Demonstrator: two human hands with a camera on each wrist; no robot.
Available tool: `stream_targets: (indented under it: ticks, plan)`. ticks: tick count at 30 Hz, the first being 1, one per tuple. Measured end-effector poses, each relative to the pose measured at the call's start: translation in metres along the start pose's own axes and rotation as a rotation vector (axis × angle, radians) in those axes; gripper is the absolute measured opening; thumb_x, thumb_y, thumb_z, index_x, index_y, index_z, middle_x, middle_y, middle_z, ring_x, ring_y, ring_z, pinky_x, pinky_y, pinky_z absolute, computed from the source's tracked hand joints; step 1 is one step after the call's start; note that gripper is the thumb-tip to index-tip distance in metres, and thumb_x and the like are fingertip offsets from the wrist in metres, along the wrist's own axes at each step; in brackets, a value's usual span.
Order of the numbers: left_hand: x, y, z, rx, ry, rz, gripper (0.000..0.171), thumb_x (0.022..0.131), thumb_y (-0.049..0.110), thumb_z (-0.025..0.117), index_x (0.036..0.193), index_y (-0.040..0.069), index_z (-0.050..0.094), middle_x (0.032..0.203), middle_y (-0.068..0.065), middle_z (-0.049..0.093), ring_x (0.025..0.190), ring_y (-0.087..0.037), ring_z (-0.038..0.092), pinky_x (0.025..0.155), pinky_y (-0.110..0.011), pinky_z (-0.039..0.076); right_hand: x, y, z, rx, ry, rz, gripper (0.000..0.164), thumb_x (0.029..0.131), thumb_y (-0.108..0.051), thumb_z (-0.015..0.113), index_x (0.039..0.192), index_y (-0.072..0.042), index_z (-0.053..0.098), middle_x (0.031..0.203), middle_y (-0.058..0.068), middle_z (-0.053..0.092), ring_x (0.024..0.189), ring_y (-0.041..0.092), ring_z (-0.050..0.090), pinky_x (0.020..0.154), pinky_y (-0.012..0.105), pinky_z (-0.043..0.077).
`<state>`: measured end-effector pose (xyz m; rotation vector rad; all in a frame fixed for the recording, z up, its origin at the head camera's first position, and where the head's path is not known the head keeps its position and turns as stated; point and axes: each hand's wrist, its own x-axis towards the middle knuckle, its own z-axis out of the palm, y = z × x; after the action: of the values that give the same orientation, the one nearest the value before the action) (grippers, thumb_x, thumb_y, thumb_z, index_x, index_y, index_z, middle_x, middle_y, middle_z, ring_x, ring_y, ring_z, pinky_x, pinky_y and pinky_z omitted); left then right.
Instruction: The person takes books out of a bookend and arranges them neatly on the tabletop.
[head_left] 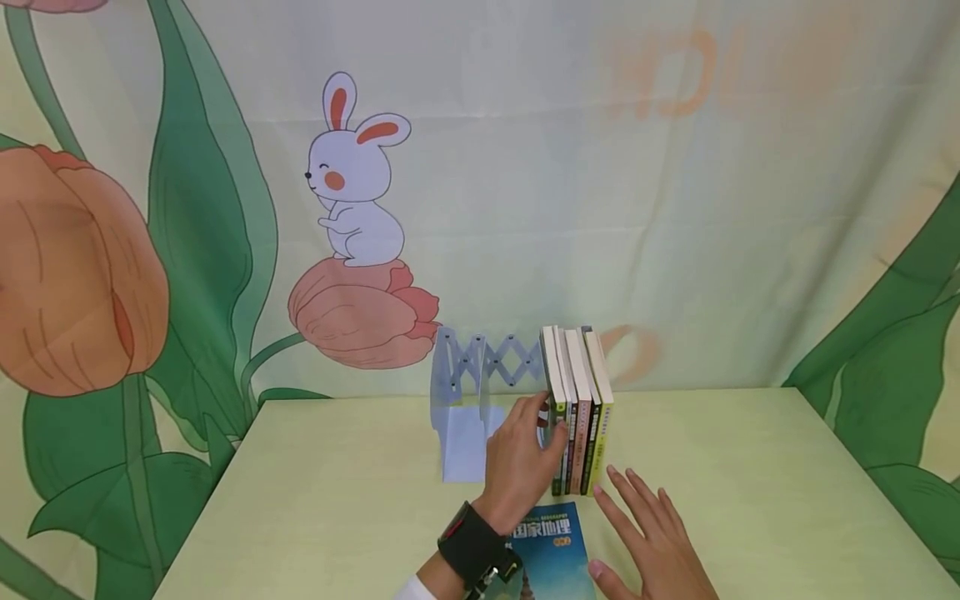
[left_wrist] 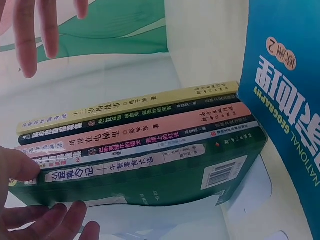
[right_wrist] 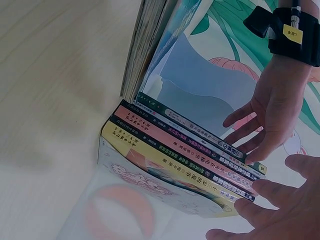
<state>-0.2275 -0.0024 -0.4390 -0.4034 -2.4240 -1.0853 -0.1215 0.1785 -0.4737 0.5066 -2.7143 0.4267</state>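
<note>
Several thin books (head_left: 579, 446) stand upright side by side, spines toward me, at the right end of a pale blue expandable bookstand (head_left: 463, 450). At the left of the row is a green book (left_wrist: 165, 185); a yellow book (left_wrist: 130, 106) is at the right. My left hand (head_left: 519, 457) grips the green book near the top of its spine, thumb on the spine side and fingers along its cover. Fingers spread, my right hand (head_left: 656, 542) hovers in front and to the right of the row, near the yellow book.
A thick blue book (head_left: 555, 546) lies on the pale table (head_left: 322, 500) in front of the row, partly hidden by my left wrist. Behind the table hangs a printed cloth (head_left: 495, 208) with a rabbit and tulips. A black wrist strap (head_left: 472, 543) sits on my left wrist.
</note>
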Motion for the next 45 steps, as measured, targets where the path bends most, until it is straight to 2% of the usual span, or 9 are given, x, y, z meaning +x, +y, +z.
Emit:
stream_targets:
  ticks: [12,20,23,25,26,27,35,41,45]
  plan:
    - [0.002,0.001,0.004,0.119,0.099,0.052,0.041,0.094,0.029,0.063,0.128,0.006,0.062,0.110,-0.008,0.069,0.082,-0.021,0.070,0.066,-0.034,0.056,0.000,0.000,0.001,-0.003,-0.007,0.014,0.070,0.088,-0.058,0.061,0.149,-0.032,0.042,0.158,-0.001,0.037,0.145,0.025,0.026,0.110,0.016,-0.022]
    - [0.003,0.004,0.005,0.184,0.123,0.090,0.040,0.092,0.025,0.065,0.127,0.005,0.062,0.109,-0.010,0.069,0.074,-0.020,0.069,0.059,-0.031,0.054,0.000,0.000,0.001,0.012,0.002,0.006,0.070,0.087,-0.056,0.062,0.150,-0.033,0.041,0.158,-0.002,0.037,0.145,0.024,0.028,0.110,0.015,-0.020]
    - [0.003,0.004,0.006,0.200,0.130,0.094,0.040,0.091,0.024,0.065,0.126,0.005,0.062,0.108,-0.010,0.070,0.070,-0.019,0.068,0.055,-0.029,0.052,0.001,-0.001,0.001,0.019,-0.002,0.006,0.070,0.087,-0.056,0.063,0.149,-0.032,0.041,0.157,-0.002,0.038,0.144,0.025,0.029,0.124,0.042,-0.006]
    - [0.004,0.003,0.006,0.206,0.135,0.093,0.041,0.091,0.024,0.065,0.127,0.004,0.062,0.108,-0.009,0.070,0.068,-0.019,0.068,0.054,-0.029,0.052,0.001,-0.001,0.001,0.026,-0.014,0.015,0.070,0.087,-0.056,0.063,0.149,-0.033,0.042,0.157,-0.002,0.038,0.144,0.025,0.029,0.120,0.057,0.013]
    - [0.004,0.003,0.007,0.207,0.138,0.092,0.041,0.091,0.024,0.065,0.127,0.004,0.062,0.108,-0.009,0.070,0.068,-0.019,0.068,0.054,-0.028,0.052,0.001,-0.001,0.001,0.030,-0.020,0.019,0.070,0.087,-0.056,0.063,0.149,-0.032,0.042,0.157,-0.002,0.038,0.144,0.025,0.029,0.115,0.061,0.023]
    - [0.004,0.003,0.007,0.208,0.139,0.091,0.041,0.091,0.024,0.065,0.127,0.004,0.062,0.108,-0.009,0.070,0.067,-0.019,0.068,0.053,-0.028,0.051,0.001,-0.002,0.001,0.031,-0.026,0.023,0.070,0.087,-0.057,0.063,0.149,-0.033,0.042,0.157,-0.002,0.038,0.144,0.026,0.030,0.108,0.063,0.031]
    - [0.004,0.001,0.009,0.226,0.093,0.043,0.046,0.090,0.027,0.068,0.128,0.003,0.060,0.108,-0.010,0.071,0.071,-0.021,0.070,0.056,-0.032,0.054,0.001,-0.002,0.001,0.036,-0.035,0.025,0.070,0.088,-0.057,0.062,0.150,-0.032,0.042,0.157,-0.001,0.039,0.144,0.027,0.032,0.109,0.063,0.030]
    - [0.006,0.001,0.010,0.244,0.025,0.000,0.047,0.093,0.031,0.064,0.130,0.003,0.059,0.096,-0.009,0.075,0.062,-0.020,0.068,0.050,-0.030,0.049,0.001,0.000,0.004,0.016,-0.020,-0.001,0.071,0.088,-0.056,0.062,0.150,-0.030,0.041,0.156,0.000,0.040,0.143,0.026,0.034,0.107,0.059,0.036]
    - [0.006,0.001,0.012,0.264,0.011,-0.003,0.048,0.095,0.033,0.062,0.132,0.003,0.057,0.094,-0.010,0.075,0.060,-0.021,0.068,0.049,-0.031,0.049,0.004,0.002,0.004,-0.001,-0.001,-0.041,0.070,0.089,-0.055,0.062,0.150,-0.028,0.042,0.156,0.001,0.041,0.142,0.025,0.034,0.107,0.056,0.038]
